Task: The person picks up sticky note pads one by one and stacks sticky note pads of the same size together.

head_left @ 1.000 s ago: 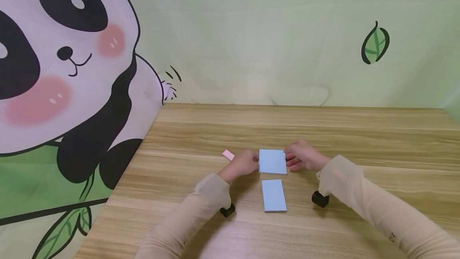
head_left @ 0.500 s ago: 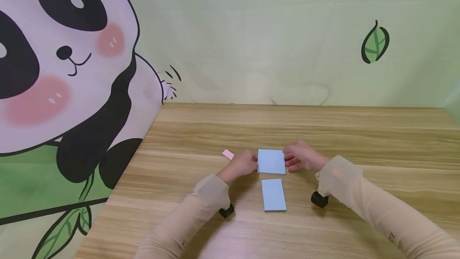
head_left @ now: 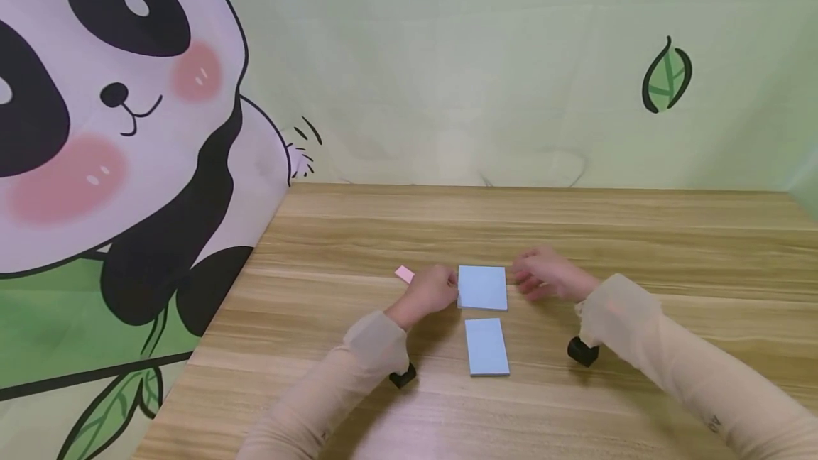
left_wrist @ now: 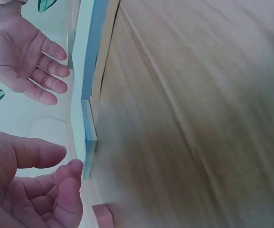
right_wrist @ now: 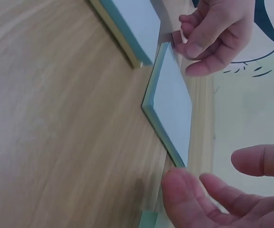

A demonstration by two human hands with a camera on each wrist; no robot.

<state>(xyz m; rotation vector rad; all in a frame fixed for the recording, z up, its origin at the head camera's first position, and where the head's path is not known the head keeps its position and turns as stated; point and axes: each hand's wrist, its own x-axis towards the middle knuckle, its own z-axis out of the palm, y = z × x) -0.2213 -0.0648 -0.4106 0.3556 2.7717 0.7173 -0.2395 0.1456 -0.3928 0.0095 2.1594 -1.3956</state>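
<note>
A light blue square pad of sticky notes [head_left: 482,287] lies flat, its layered edge showing blue-green and pale yellow in the right wrist view. My left hand [head_left: 434,289] is at its left edge, fingers loosely bent and fingertips close to the side. On the other side, my right hand [head_left: 549,274] stands a little away from the right edge, with relaxed fingers and nothing in them. Nearer to me than the square lies a narrower light blue rectangular pad [head_left: 487,347], its long side pointing toward me. Thumb and fingers of both hands are apart in the wrist views.
A small pink block-like pad [head_left: 404,275] lies just beyond my left hand. At the bottom of the right wrist view a green piece [right_wrist: 148,220] shows beside the right hand. The wooden table [head_left: 639,247] ends at a panda-printed backdrop [head_left: 447,91].
My right hand has let go of the square pad's right edge and moved slightly right. The square pad has shifted slightly left in view; the left hand stays beside it.
</note>
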